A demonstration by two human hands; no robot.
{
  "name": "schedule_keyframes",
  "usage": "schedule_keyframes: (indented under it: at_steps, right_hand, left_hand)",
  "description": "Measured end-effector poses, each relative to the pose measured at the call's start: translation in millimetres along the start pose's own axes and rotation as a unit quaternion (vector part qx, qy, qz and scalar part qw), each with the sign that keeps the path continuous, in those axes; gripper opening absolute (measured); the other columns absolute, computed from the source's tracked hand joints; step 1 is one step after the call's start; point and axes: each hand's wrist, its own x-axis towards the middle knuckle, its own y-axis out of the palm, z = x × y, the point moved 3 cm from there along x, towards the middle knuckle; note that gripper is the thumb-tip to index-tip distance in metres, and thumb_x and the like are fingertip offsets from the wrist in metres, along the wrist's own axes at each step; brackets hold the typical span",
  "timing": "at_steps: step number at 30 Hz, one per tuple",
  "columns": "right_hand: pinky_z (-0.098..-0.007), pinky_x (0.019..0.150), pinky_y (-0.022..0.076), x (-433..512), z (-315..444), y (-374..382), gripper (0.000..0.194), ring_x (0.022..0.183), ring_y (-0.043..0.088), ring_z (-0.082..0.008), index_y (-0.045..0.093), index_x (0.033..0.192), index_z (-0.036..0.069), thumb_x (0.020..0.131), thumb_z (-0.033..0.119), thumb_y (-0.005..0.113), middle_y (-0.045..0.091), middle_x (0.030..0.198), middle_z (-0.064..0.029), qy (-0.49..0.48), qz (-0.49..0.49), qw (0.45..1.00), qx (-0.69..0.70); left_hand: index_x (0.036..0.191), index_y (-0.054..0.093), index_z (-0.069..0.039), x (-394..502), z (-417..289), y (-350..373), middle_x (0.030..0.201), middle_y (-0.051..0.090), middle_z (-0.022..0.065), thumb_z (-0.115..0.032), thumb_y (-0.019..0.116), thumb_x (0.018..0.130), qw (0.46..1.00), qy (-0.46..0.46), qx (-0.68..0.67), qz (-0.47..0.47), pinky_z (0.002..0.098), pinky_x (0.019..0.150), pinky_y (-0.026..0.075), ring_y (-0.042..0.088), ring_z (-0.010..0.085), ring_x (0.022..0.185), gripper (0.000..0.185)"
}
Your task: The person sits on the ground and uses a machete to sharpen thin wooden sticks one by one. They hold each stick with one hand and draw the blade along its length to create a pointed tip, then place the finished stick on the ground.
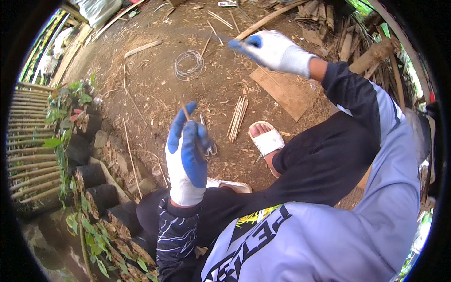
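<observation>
My left hand (188, 155), in a white and blue work glove, is raised above my lap with its fingers closed around a thin bamboo stick (185, 110). Scissors (212, 151) lie on the ground behind it, partly hidden by the fingers. Farther out to the right, my right hand (273, 51) wears a matching glove. From its curled fingers a blurred, thin dark tool (213, 36) reaches left; its exact kind is unclear. A bundle of thin bamboo sticks (238, 119) rests on the dirt by my foot. Beyond it is a loose coil of wire (189, 65).
A flat cardboard piece (282, 92) lies below my right forearm. A long wooden pole (269, 20) runs past my right hand toward stacked bamboo (319, 14). Loose sticks (220, 19) and shavings litter the ground. Black planting bags (102, 197) and a bamboo fence (33, 141) border the left.
</observation>
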Motion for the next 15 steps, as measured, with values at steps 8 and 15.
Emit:
schedule_keyframes:
  at_steps: [8,15]
  right_hand:
    - [-0.0271,0.05,0.0493,-22.7,1.5,31.9,0.04,0.056,0.058,-0.0082,0.075,0.107,0.004,0.095,0.041,0.079,0.059,0.067,-0.0001,-0.017,0.124,0.935,0.33]
    - [-0.0359,0.074,0.0573,-38.6,52.9,44.3,0.045,0.076,0.072,-0.0213,0.077,0.11,0.004,0.091,0.044,0.078,0.077,0.086,-0.0118,-0.221,0.129,0.938,0.232]
  left_hand:
    - [0.126,0.052,-0.003,14.8,-10.5,-23.4,0.13,0.066,0.0244,-0.017,0.055,0.11,0.992,0.077,-0.053,-0.087,0.0473,0.108,0.055,0.069,0.0383,0.12,0.021]
    - [0.123,0.058,-0.004,18.3,-3.4,-18.0,0.133,0.067,0.0238,-0.017,0.054,0.111,0.991,0.11,-0.056,-0.06,0.0484,0.111,0.054,0.068,0.0372,0.122,0.018]
